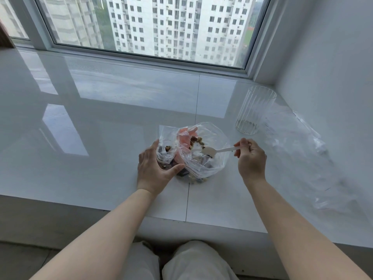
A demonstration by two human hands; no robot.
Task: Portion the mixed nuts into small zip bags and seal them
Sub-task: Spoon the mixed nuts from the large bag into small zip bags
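Left hand [153,168] grip curled round small zip bag [166,147] on counter [101,118]; right hand [250,158] pinches white spoon [218,150], bowl inside big nut bag [203,150] just right. No readable labels.

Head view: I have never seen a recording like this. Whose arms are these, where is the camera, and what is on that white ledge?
There is no machine here. A person wears a wide-angle camera on the head, looking down at their own bare arms. They sit at a glossy white window ledge. The left hand holds a small zip bag with a few nuts inside. Beside it sits a larger clear bag of mixed nuts. The right hand pinches a white plastic spoon whose bowl reaches into the larger bag. Further right stand a ribbed clear glass and loose clear plastic bags.
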